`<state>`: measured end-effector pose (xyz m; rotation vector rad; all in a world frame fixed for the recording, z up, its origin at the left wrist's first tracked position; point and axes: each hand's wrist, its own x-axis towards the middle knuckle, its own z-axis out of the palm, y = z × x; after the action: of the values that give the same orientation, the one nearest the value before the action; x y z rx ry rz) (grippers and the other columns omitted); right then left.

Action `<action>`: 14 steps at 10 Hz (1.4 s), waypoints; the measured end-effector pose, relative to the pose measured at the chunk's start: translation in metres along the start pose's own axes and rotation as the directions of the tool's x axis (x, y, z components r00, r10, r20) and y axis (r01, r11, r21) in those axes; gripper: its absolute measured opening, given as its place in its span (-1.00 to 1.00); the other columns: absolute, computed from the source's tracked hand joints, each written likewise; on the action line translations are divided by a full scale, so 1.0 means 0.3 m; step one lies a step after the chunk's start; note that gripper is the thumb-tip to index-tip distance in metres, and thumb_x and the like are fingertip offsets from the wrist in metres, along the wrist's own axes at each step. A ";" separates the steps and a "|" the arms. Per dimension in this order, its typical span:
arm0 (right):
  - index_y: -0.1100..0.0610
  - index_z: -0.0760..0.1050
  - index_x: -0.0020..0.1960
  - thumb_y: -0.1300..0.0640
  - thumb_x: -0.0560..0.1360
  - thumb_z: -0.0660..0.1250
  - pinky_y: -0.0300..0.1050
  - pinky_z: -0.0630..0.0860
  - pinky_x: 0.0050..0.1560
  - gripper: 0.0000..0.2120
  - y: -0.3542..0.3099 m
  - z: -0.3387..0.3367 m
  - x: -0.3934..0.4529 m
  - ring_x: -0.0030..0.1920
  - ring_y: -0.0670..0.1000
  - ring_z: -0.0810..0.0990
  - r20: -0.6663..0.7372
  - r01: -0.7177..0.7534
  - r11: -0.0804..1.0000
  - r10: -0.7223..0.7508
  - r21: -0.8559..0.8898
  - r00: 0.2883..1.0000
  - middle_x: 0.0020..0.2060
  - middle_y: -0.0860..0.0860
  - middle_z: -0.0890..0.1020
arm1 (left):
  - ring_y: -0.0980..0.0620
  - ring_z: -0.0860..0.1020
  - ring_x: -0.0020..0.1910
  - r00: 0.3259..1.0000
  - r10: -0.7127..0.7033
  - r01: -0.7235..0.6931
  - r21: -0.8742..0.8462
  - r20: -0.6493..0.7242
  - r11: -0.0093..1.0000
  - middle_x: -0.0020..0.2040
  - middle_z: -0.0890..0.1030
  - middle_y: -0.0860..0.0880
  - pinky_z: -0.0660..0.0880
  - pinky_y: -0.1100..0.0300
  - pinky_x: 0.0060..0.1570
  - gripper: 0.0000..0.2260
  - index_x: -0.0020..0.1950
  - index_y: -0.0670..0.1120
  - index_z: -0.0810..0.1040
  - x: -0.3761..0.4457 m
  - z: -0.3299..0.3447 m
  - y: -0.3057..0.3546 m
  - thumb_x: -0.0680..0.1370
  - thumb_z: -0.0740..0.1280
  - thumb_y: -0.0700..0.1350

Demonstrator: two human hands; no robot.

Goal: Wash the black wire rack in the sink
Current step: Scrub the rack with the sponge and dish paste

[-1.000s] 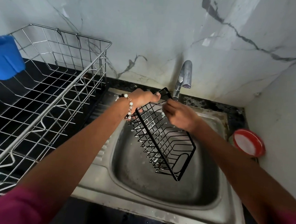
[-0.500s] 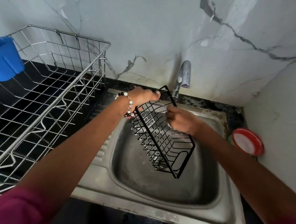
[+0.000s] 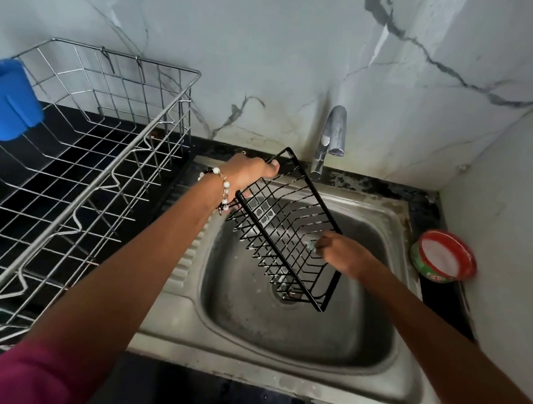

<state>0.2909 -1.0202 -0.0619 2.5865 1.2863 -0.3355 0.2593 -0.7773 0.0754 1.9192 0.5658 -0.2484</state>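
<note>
Right hand (image 3: 344,255) has slid down the black wire rack (image 3: 283,230) toward its lower end, fingers curled on wires w/ something pale pinched; left hand (image 3: 251,170) still grips top edge. Rack tilts over sink (image 3: 174,292).

A black tabletop (image 3: 426,194) holds a steel sink (image 3: 281,366), a silver wire dish rack (image 3: 106,175) and a red-rimmed tub (image 3: 443,257).

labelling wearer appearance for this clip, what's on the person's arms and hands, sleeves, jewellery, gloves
Both hands are bare, with no gloves. The left hand has a beaded bracelet at the wrist, with round white beads, some dark ones and small gold-toned links. The right hand shows no jewellery. Magenta sleeves cover the upper arms; the forearms are uncovered.
</note>
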 end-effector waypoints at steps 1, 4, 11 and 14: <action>0.19 0.54 0.21 0.31 0.55 0.17 -0.06 0.54 0.14 -0.70 -0.059 0.002 -0.008 0.17 0.08 0.56 0.064 -0.111 0.992 0.115 -0.054 0.991 0.12 0.13 0.59 | -0.04 0.49 -0.10 1.000 0.010 -0.010 -0.025 -0.004 1.000 0.23 0.58 -0.20 0.44 0.21 -0.35 -0.54 0.25 -0.21 0.57 0.003 0.014 -0.001 0.48 0.42 0.07; 0.24 0.59 0.12 0.36 0.49 0.31 -0.07 0.52 0.13 -0.77 -0.219 0.032 0.003 0.13 0.12 0.58 0.065 -0.266 0.905 0.260 0.332 0.963 0.06 0.17 0.62 | -0.06 0.54 -0.04 1.000 -0.020 0.020 -0.039 -0.011 0.999 0.02 0.57 -0.04 0.47 0.07 0.01 -0.60 0.22 -0.12 0.56 -0.004 0.024 -0.026 0.50 0.38 0.11; 0.22 0.65 -0.01 0.43 0.45 0.33 -0.25 0.49 -0.04 -0.78 -0.171 0.011 -0.028 0.02 0.02 0.63 0.122 -0.329 0.747 0.319 0.578 0.940 -0.02 0.12 0.67 | 0.00 0.54 -0.02 0.997 -0.054 0.048 -0.110 -0.050 0.993 0.11 0.58 0.02 0.49 0.00 0.16 -0.60 0.28 -0.01 0.55 0.007 0.045 -0.087 0.50 0.39 0.12; 0.11 0.58 -0.01 0.32 0.58 0.18 -0.22 0.56 -0.17 -0.77 -0.177 -0.247 -0.043 -0.02 -0.04 0.62 0.130 -0.076 -0.146 0.412 0.986 0.902 0.06 0.04 0.62 | 0.03 0.49 -0.11 0.988 -0.145 0.132 -0.223 -0.045 0.966 0.11 0.53 0.00 0.42 0.01 0.05 -0.64 0.20 0.00 0.56 -0.003 0.102 -0.096 0.50 0.36 0.16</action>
<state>0.2479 -0.9761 0.0065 4.1586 0.2472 -1.5109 0.2470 -0.7961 0.0398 1.6806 0.7393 -0.2077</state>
